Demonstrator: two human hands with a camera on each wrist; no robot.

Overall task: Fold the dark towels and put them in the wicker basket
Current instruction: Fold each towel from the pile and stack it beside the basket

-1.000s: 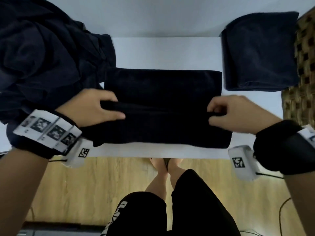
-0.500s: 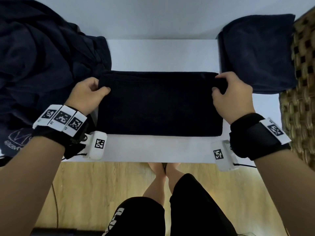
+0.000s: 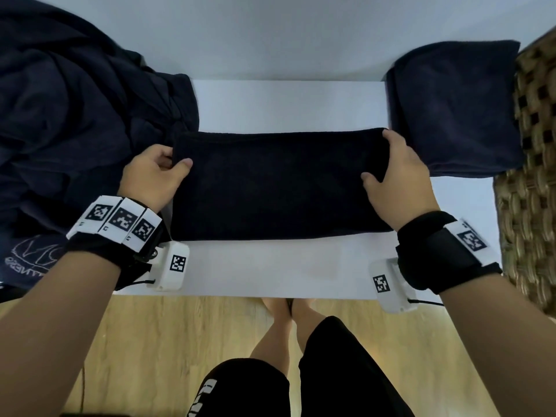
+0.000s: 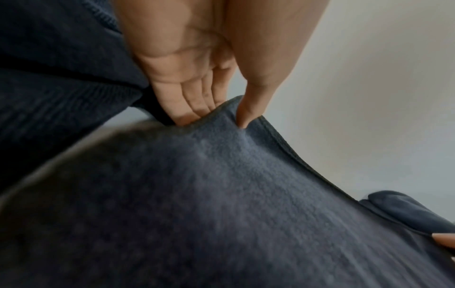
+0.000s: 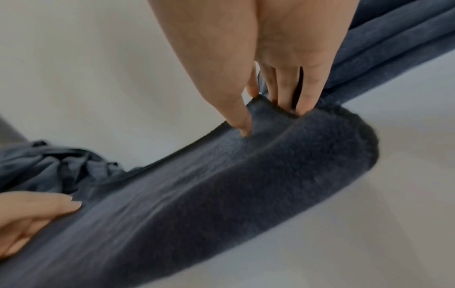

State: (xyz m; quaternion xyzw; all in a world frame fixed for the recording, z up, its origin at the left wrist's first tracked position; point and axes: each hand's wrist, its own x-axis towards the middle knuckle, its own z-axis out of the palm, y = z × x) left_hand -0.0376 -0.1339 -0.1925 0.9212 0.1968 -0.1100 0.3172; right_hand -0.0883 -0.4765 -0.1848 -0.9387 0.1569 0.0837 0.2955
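Nearest the viewer, on the white worktop [image 3: 270, 266]: one dark towel [image 3: 276, 185], folded into a flat rectangle, long side running left to right.
Left hand [image 3: 152, 176]: pinching the towel's far left corner, thumb on top, fingers tucked beneath the edge.
Right hand [image 3: 397, 173]: pinching the far right corner likewise, thumb pressed on the upper layer, fingers under the fold.
Left of the towel: heap of unfolded dark towels [image 3: 75, 130], touching the towel's left end.
Farther right: folded dark towel [image 3: 451, 109], lying on the worktop just beside the right hand.
Right edge: wicker basket [image 3: 532, 176], against the folded dark towel.
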